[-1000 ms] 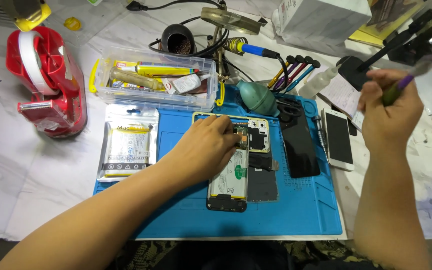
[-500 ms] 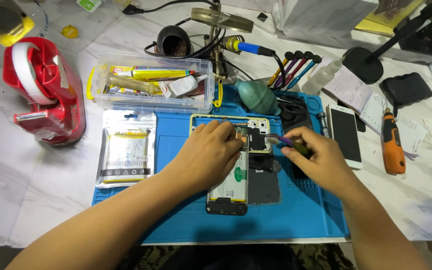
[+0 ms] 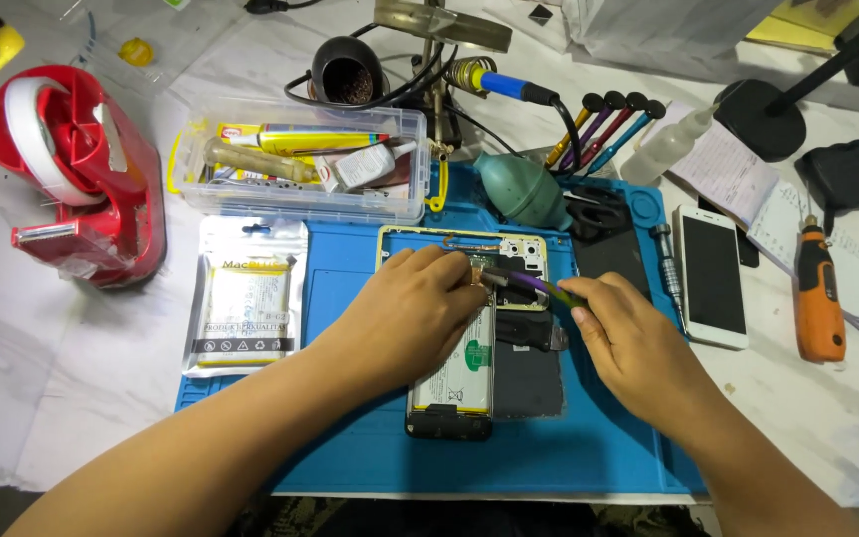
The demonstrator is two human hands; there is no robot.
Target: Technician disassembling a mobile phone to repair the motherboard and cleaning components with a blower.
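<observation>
An opened phone (image 3: 454,383) with its battery showing lies on the blue work mat (image 3: 350,447). My left hand (image 3: 405,313) rests flat on the phone's upper half and presses it down. My right hand (image 3: 633,338) grips a purple-handled screwdriver (image 3: 534,286), whose metal tip touches the phone's top end, next to my left fingers. A gold frame piece (image 3: 509,249) and a dark back panel (image 3: 529,378) lie beside the phone.
A clear box of glue tubes (image 3: 300,159), a red tape dispenser (image 3: 82,169), a battery pack in a bag (image 3: 246,303), a green air blower (image 3: 524,189), a white phone (image 3: 713,283) and an orange tool (image 3: 817,293) surround the mat.
My right hand came down from the upper right to the phone, now holding the purple screwdriver on it. The orange tool lies on the table. My left hand stayed put.
</observation>
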